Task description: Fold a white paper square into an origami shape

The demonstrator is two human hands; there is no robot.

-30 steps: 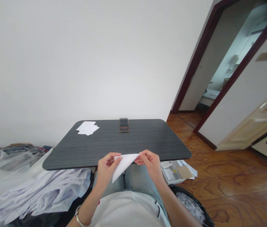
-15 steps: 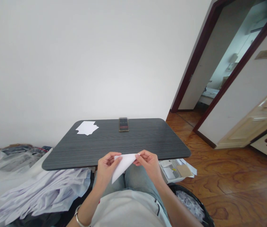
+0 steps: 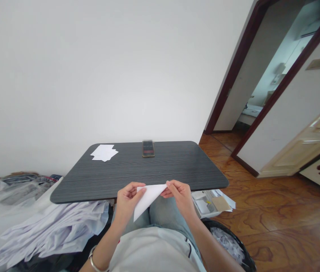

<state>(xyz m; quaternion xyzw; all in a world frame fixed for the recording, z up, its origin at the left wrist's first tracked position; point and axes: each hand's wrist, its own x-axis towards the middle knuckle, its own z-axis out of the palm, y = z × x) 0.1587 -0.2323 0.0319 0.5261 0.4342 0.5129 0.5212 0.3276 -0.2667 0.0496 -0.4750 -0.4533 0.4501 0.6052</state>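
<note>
- Two bare hands share one white paper [image 3: 148,198]; it is held up at the 6 o'clock edge of the dark worktop [image 3: 131,173], taking 12 as the side by the white wall [image 3: 114,75]; whether paper and edge touch, I cannot tell
- The left hand [image 3: 127,200] has its grip closed in a pinch on the paper's 9 o'clock side; thumb on top, fingers mostly behind; a silvery bracelet [image 3: 91,259] circles that wrist
- The right hand [image 3: 180,196] has its grip closed on the paper's 3 o'clock corner, thumb and fingertips together
- The paper shows a three-cornered outline; its long tip hangs free toward 7 o'clock, above the person's lap
- On the worktop, a phone [image 3: 148,149] lies at 12 o'clock; overlapping white sheets [image 3: 103,152] lie at 10 o'clock, well apart from both hands
- Beyond the worktop, pale fabric [image 3: 55,230] is heaped at 8 o'clock; a box of papers [image 3: 209,214] sits at 4; a black bag [image 3: 250,258] holding pale scraps [image 3: 228,241] is nearer 5; a dark-framed doorway [image 3: 233,79] stands at 2
</note>
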